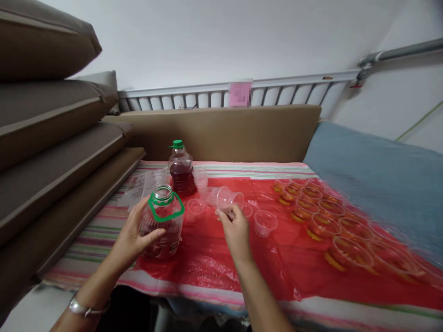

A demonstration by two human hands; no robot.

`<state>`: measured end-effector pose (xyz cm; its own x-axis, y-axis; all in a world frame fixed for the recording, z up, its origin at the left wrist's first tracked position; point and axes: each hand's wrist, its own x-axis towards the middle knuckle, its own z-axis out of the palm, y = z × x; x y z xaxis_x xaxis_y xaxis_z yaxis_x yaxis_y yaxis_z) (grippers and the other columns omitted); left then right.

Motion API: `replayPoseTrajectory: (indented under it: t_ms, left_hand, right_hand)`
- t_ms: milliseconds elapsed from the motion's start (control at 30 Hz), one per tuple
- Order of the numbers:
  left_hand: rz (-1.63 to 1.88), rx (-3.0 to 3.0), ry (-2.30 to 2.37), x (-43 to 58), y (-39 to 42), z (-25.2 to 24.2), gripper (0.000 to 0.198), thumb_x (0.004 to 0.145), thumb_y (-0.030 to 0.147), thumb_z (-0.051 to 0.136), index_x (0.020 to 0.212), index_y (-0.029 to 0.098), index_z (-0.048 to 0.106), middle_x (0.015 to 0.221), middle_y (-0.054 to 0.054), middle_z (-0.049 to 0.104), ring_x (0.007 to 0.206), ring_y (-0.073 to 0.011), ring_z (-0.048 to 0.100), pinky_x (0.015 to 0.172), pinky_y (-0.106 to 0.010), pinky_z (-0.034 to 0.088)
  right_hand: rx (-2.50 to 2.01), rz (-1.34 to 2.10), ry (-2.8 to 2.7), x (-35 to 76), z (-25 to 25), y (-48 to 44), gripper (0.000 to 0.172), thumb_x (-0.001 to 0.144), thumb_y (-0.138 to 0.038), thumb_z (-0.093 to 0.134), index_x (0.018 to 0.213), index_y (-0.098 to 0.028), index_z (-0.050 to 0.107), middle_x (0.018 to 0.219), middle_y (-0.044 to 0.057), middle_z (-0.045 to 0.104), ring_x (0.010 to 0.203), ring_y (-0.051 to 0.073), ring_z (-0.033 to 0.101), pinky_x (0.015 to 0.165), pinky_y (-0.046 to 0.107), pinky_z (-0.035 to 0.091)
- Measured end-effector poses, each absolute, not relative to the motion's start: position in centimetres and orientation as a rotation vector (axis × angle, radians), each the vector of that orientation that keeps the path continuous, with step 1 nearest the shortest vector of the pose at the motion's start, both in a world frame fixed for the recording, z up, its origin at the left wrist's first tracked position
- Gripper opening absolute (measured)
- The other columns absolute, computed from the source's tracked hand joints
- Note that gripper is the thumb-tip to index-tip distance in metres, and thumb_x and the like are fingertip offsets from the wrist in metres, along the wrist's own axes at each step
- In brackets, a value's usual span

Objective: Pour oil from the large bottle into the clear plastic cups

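Note:
My left hand [140, 230] is wrapped around an open clear plastic jug [161, 242] with a green handle ring at its neck. The jug stands upright on a red plastic sheet [214, 258]. My right hand [235, 226] has its fingers pinched at the rim of a clear plastic cup [237, 200], the end one of a nested stack lying on its side. One upright cup [265, 223] sits just right of that hand. Behind the jug stands a second jug [182, 177], green-capped and partly filled with dark red liquid.
Several cups of amber liquid [323, 226] stand in rows at the right. A short upright cup stack [200, 177] is beside the capped jug. Brown cushions [51, 101] pile up at the left; a padded board [221, 133] and a radiator [166, 101] line the back.

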<state>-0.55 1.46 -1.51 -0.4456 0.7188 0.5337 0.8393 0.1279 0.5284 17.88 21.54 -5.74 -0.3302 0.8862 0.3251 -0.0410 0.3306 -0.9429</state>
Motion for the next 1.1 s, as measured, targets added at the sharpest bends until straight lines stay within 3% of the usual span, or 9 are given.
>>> replayPoseTrajectory:
  t_ms: [167,300,400,567,767,1100]
  left_hand:
    - [-1.255,-1.541,-2.263,-0.5,1.6,-1.5,0.075,0.077,0.045,0.067,0.14,0.025,0.033,0.141,-0.014,0.042,0.132,-0.034,0.038,0.109,-0.059,0.028]
    - [-1.269,-1.559,-2.27,-0.5,1.6,-1.5,0.075,0.077,0.044,0.067,0.14,0.025,0.032,0.142,-0.014,0.043,0.132,-0.0339,0.039,0.109,-0.058,0.029]
    - [-1.261,-1.536,-2.28,-0.5,1.5,-1.5,0.075,0.076,0.045,0.068,0.14,0.026,0.033,0.142,-0.014,0.043,0.132,-0.0342,0.039,0.11,-0.059,0.029]
    - [-1.261,-1.532,-2.287,-0.7,1.4,-1.6,0.076,0.076,0.047,0.068,0.139,0.024,0.033,0.142,-0.014,0.043,0.132,-0.0335,0.039,0.11,-0.058,0.028]
    - [-1.231,-1.543,-2.279,-0.6,1.4,-1.5,0.076,0.076,0.047,0.067,0.14,0.024,0.033,0.142,-0.014,0.043,0.132,-0.0328,0.039,0.11,-0.056,0.028]
    - [-1.232,-1.539,-2.279,-0.7,1.3,-1.7,0.076,0.077,0.046,0.066,0.14,0.024,0.032,0.141,-0.014,0.042,0.133,-0.0329,0.037,0.111,-0.057,0.027]
  right_hand:
    - [-0.831,1.027,-1.648,18.0,-6.0,22.5,0.013,0.078,-0.033,0.058,0.077,-0.02,0.057,0.077,0.003,0.064,0.073,0.018,0.06,0.071,0.03,0.047]
    - [-1.022,0.831,-1.897,17.8,-7.3,23.7,0.005,0.077,-0.018,0.055,0.077,-0.019,0.06,0.082,0.008,0.067,0.077,0.019,0.063,0.074,0.031,0.047]
    - [-1.089,0.811,-2.013,17.3,-8.7,24.4,0.013,0.072,-0.008,0.054,0.075,-0.018,0.062,0.076,0.008,0.068,0.074,0.02,0.064,0.071,0.03,0.048]
    - [-1.063,0.82,-2.079,16.5,-9.7,24.7,0.03,0.07,-0.001,0.052,0.09,-0.018,0.067,0.083,0.008,0.071,0.076,0.02,0.067,0.071,0.028,0.049]
    - [-1.023,0.763,-2.109,16.8,-8.5,24.4,0.021,0.084,-0.012,0.048,0.095,-0.016,0.067,0.096,0.012,0.07,0.091,0.022,0.065,0.081,0.031,0.046]
    - [-1.075,0.696,-2.088,17.4,-7.8,23.8,0.01,0.082,-0.022,0.059,0.073,-0.021,0.065,0.084,0.005,0.062,0.077,0.018,0.058,0.069,0.026,0.042]
